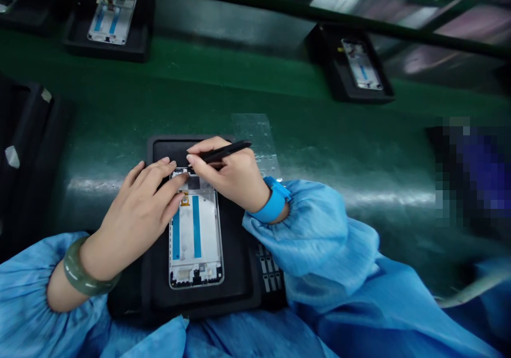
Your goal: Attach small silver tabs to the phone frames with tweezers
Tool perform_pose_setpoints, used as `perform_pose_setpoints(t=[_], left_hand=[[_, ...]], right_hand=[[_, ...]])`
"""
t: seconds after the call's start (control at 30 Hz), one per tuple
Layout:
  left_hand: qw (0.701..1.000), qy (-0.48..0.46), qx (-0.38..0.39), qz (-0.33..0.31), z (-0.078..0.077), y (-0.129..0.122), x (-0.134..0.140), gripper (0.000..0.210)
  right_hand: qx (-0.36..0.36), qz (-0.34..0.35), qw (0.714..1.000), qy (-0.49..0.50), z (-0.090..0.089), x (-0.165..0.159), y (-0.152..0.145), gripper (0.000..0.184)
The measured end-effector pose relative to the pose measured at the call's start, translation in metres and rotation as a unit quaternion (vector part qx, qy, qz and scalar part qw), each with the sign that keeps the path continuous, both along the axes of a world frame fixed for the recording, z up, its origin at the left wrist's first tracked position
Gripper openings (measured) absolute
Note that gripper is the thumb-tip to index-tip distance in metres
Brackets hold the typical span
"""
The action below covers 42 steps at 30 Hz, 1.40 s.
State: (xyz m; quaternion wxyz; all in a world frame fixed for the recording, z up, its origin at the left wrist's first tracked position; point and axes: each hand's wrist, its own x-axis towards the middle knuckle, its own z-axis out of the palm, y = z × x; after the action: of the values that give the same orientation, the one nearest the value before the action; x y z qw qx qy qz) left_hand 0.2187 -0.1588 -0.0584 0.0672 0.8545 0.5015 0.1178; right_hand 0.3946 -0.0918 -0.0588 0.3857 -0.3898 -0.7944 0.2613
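A phone frame (207,230) with two blue strips and a small orange flex part lies face down in a black tray (239,273). My left hand (139,209) rests over its upper left edge, fingers stretched out and touching the frame, holding nothing. My right hand (231,177) is closed around a pair of black tweezers (227,150), whose tips reach down to the frame's top edge. Fingers hide the tips and part of the frame's top. A clear plastic sheet with small parts or holes (255,134) lies just beyond my right hand.
Further black trays with phone frames stand at the back left (112,19) and back right (361,65). Dark stacked trays (24,150) line the left side. Small metal-like strips (269,273) lie beside my tray. The table (351,150) is green.
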Motion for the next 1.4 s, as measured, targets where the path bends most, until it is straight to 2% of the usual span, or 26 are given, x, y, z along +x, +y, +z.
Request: perform_pose_setpoints(t=[0.1, 0.3, 0.5, 0.63, 0.7, 0.77, 0.87, 0.93, 1.03, 1.13, 1.23, 1.3, 1.4], left_hand=[[1.0, -0.002, 0.003, -0.004, 0.001, 0.001, 0.0, 0.033], [1.0, 0.0, -0.004, -0.007, 0.0, 0.001, -0.001, 0.033], [1.0, 0.004, 0.006, -0.012, -0.001, 0.001, -0.002, 0.034], [1.0, 0.025, 0.013, -0.011, 0.0, 0.001, -0.001, 0.034], [0.999, 0.032, 0.016, -0.013, -0.001, 0.0, -0.002, 0.034], [0.999, 0.027, 0.013, -0.017, -0.002, 0.0, -0.002, 0.032], [1.0, 0.012, 0.003, -0.016, -0.005, -0.001, -0.001, 0.029], [1.0, 0.003, -0.008, -0.012, -0.004, -0.001, -0.001, 0.027], [0.998, -0.064, -0.025, 0.013, 0.0, 0.002, -0.004, 0.028], [0.979, -0.17, 0.026, 0.106, 0.002, 0.011, -0.009, 0.039], [0.944, -0.236, 0.095, 0.208, -0.003, 0.023, -0.014, 0.041], [0.933, -0.243, 0.108, 0.241, -0.01, 0.033, -0.014, 0.039], [0.935, -0.216, 0.124, 0.253, -0.024, 0.058, -0.016, 0.035]], right_hand=[[0.033, -0.006, 0.999, -0.012, 0.0, 0.0, 0.0, 0.007], [0.005, -0.011, 1.0, 0.02, -0.001, 0.003, 0.003, 0.005], [0.064, 0.021, 0.997, -0.024, -0.002, 0.001, -0.001, 0.007], [0.066, -0.051, 0.997, 0.005, 0.012, 0.016, 0.011, 0.013], [0.076, -0.067, 0.993, -0.059, 0.022, 0.025, 0.022, 0.018], [0.07, -0.052, 0.979, -0.185, 0.029, 0.032, 0.033, 0.019], [0.041, 0.016, 0.926, -0.376, 0.029, 0.034, 0.045, 0.023], [0.036, 0.065, 0.897, -0.436, 0.025, 0.033, 0.049, 0.023], [0.048, 0.094, 0.887, -0.449, 0.02, 0.033, 0.058, 0.024], [0.047, 0.033, 0.893, -0.447, 0.019, 0.043, 0.084, 0.027], [0.014, -0.103, 0.898, -0.428, 0.014, 0.066, 0.132, 0.032], [-0.034, -0.19, 0.896, -0.399, 0.006, 0.082, 0.167, 0.031], [-0.109, -0.309, 0.894, -0.305, -0.008, 0.097, 0.204, 0.027]])
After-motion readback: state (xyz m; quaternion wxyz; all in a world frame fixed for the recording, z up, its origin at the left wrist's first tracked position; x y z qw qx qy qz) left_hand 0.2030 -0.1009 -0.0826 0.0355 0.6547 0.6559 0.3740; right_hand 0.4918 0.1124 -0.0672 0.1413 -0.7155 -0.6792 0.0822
